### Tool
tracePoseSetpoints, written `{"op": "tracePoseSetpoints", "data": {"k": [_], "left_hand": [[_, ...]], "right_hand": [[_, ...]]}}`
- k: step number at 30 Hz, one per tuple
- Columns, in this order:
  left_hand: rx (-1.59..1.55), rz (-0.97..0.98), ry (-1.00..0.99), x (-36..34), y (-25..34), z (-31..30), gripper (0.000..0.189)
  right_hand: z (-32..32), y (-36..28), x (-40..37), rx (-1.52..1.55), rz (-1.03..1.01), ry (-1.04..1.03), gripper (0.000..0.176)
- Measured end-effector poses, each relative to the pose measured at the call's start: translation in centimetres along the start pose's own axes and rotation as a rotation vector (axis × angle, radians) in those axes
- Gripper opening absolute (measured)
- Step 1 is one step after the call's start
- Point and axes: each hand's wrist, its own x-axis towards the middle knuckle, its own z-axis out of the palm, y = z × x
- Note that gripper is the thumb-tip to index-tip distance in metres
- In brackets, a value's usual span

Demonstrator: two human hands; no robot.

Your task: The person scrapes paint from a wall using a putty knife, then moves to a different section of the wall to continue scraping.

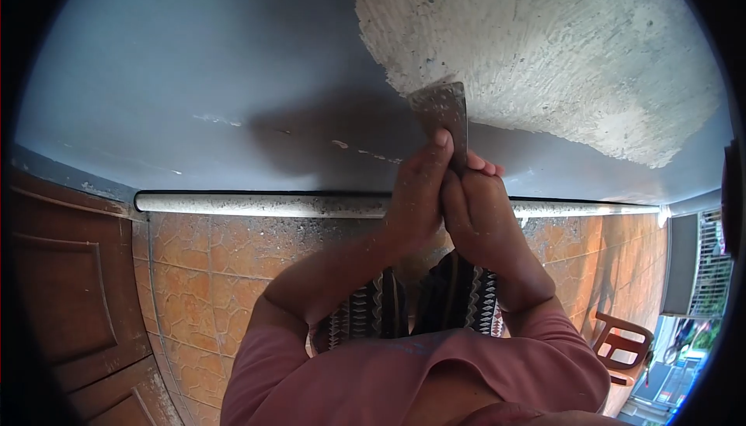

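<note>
A paint scraper (440, 105) with a flat, flecked metal blade points up at the wall, its edge at the lower left border of a bare, pale patch (528, 53). Around that patch lies blue-grey paint (179, 61). My left hand (420, 189) is closed on the scraper from the left, the thumb pressed along the base of the blade. From the right, my right hand (478, 200) wraps round the handle, fingertips showing behind it. Both hands hide most of the handle. Small chipped spots (339, 144) mark the paint to the left.
A white ledge or pipe (264, 204) runs along the foot of the wall. Dark flakes lie on the orange tiled floor (186, 247). At left stands a brown wooden door (70, 294); at right, a brown plastic chair (624, 342) and a barred gate (709, 263).
</note>
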Motion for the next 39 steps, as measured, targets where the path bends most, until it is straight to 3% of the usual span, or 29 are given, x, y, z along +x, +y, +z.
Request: {"op": "tracePoseSetpoints", "data": {"k": [2, 4, 8, 12, 15, 18, 21, 27, 29, 32, 35, 38, 39], "left_hand": [[0.031, 0.079, -0.047, 0.7, 0.7, -0.7, 0.046], [-0.016, 0.107, -0.063, 0.9, 0.5, -1.5, 0.046], [-0.006, -0.017, -0.088, -0.3, 0.1, -0.4, 0.047], [0.009, 0.023, -0.130, 0.2, 0.4, -1.7, 0.048], [-0.016, 0.004, -0.070, 0.3, -0.2, -1.0, 0.049], [-0.040, -0.008, -0.068, 0.3, -0.5, -0.8, 0.048], [-0.052, 0.014, -0.091, 0.4, -0.7, -1.7, 0.047], [-0.028, 0.018, -0.052, 0.2, -0.3, -1.2, 0.046], [0.042, 0.049, -0.029, 0.6, -0.3, -1.9, 0.047], [-0.104, -0.079, 0.031, 0.0, -0.5, 0.0, 0.047], [0.041, 0.091, 0.025, 0.4, 0.6, -1.1, 0.048], [0.003, 0.131, 0.010, 0.9, 1.5, -1.1, 0.049], [0.017, 0.066, 0.019, 0.7, 1.7, -0.7, 0.049]], "right_hand": [[1.0, 0.6, 1.1, -0.030, -0.033, 0.066, 0.013], [0.9, 1.3, 1.4, -0.118, -0.129, -0.035, 0.011], [0.2, 0.0, 0.1, -0.117, -0.081, -0.033, 0.013], [1.2, 0.5, 0.0, -0.170, -0.037, -0.044, 0.015], [-0.5, 0.1, 0.3, 0.004, 0.087, -0.086, 0.016], [0.3, 1.3, 0.0, -0.255, -0.242, 0.027, 0.011], [0.8, 1.7, 0.2, -0.136, -0.047, -0.038, 0.018], [1.0, 1.1, 0.1, -0.225, -0.106, -0.023, 0.018], [0.5, 1.4, 0.2, -0.052, -0.016, -0.075, 0.018], [0.2, 0.8, -0.1, -0.014, -0.027, -0.036, 0.015], [1.4, 0.9, 1.0, -0.036, -0.005, 0.017, 0.016], [1.6, 0.4, 1.5, 0.020, -0.017, 0.021, 0.017], [0.8, -0.1, 0.7, 0.021, -0.040, -0.001, 0.017]]}}
